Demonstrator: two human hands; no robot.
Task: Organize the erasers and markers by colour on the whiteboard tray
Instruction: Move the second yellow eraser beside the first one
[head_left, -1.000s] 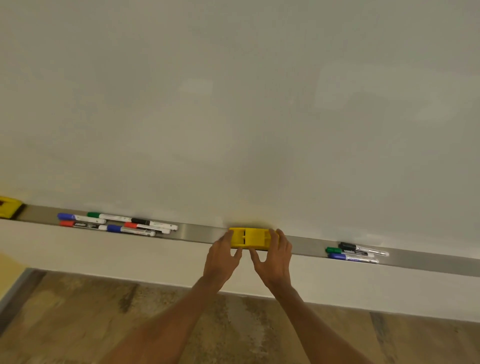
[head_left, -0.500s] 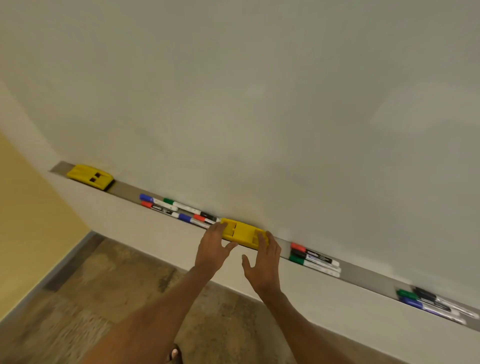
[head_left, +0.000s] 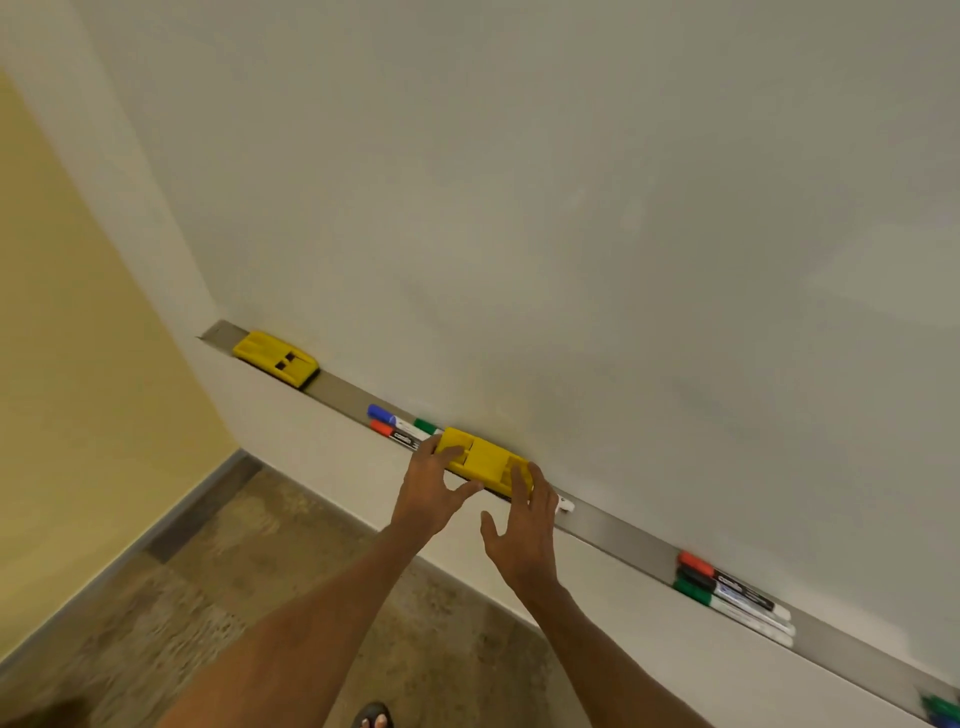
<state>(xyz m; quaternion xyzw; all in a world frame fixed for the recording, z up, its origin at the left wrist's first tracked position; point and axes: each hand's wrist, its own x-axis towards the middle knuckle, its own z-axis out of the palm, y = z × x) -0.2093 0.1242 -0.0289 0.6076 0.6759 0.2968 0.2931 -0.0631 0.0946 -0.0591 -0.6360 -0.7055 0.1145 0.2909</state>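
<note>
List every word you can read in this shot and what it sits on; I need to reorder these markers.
Black label on the marker in the right-hand group: white lettering, too blurred to read.
Black label on the red-capped marker beside the yellow eraser: also too blurred.
Nothing else carries text.

Soft, even, rather dim warm light fills the room. The broad matte white whiteboard (head_left: 571, 208) above the left hand (head_left: 427, 493) carries only faint pale sheen, no hard glare. The mottled brown stone floor (head_left: 171, 623) below it smears with blur. Straight lines bow near the edges.
</note>
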